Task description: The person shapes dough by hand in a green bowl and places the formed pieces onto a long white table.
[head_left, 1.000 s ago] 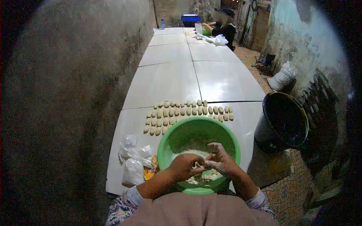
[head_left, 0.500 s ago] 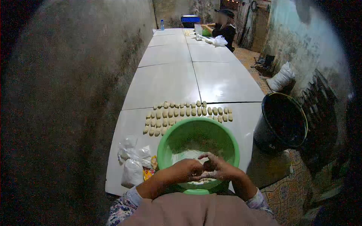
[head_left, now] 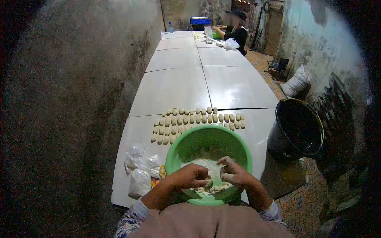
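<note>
A long white table (head_left: 174,87) runs along a stained wall. Rows of small pale dough pieces (head_left: 190,119) lie across its near end, with knotted plastic bags (head_left: 139,174) at the left edge. A black bucket (head_left: 278,142) stands to the right, a white sack (head_left: 295,81) beyond it. At the far end sits another person (head_left: 237,31), near a blue crate (head_left: 200,20).

Dim indoor light, glare on the white table (head_left: 174,89), dark fisheye vignette, soft blurred edges.

Single head camera, angled forward-down, close over green bowl (head_left: 200,144), along long table (head_left: 186,87).
</note>
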Demonstrator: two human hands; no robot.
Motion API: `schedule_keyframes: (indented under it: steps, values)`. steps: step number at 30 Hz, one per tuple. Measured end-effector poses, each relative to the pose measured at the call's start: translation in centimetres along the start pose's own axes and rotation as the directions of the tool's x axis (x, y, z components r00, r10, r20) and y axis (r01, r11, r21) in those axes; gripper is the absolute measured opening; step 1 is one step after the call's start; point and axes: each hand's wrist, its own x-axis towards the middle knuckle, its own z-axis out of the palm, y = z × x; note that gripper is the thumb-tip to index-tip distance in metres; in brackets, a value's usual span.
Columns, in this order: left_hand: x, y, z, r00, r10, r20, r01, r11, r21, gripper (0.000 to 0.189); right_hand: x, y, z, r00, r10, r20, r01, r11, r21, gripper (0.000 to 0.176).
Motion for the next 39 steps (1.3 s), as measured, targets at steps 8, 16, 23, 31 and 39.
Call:
schedule_keyframes:
  steps: [8,16,23,31,39]
  values:
    - [0.0,-0.2,0.6,0.996,-0.06,-0.07,0.07,0.986,0.154,0.025,1.4,2.2,0.9,0.942,-0.322,-0.093,0.292,0.924,-0.248,0.024]
    - [0.4,-1.7,1.3,0.992,-0.124,0.002,0.122,0.979,0.164,0.026,1.5,1.3,1.0,0.943,-0.199,-0.268,0.096,0.93,-0.354,0.019]
    - [0.4,-1.8,1.4,0.988,-0.033,-0.148,0.062,0.978,0.197,0.015,0.3,-0.8,1.4,0.925,-0.123,-0.36,-0.064,0.882,-0.466,0.063]
    - [0.5,-1.4,1.2,0.982,-0.109,-0.155,0.145,0.959,0.243,0.017,1.8,2.3,0.8,0.908,-0.351,-0.23,0.327,0.935,-0.135,0.03]
    - [0.5,-1.5,1.2,0.955,-0.089,-0.282,0.151,0.967,0.207,0.014,1.1,1.1,1.2,0.908,-0.318,-0.272,0.202,0.902,-0.382,0.014]
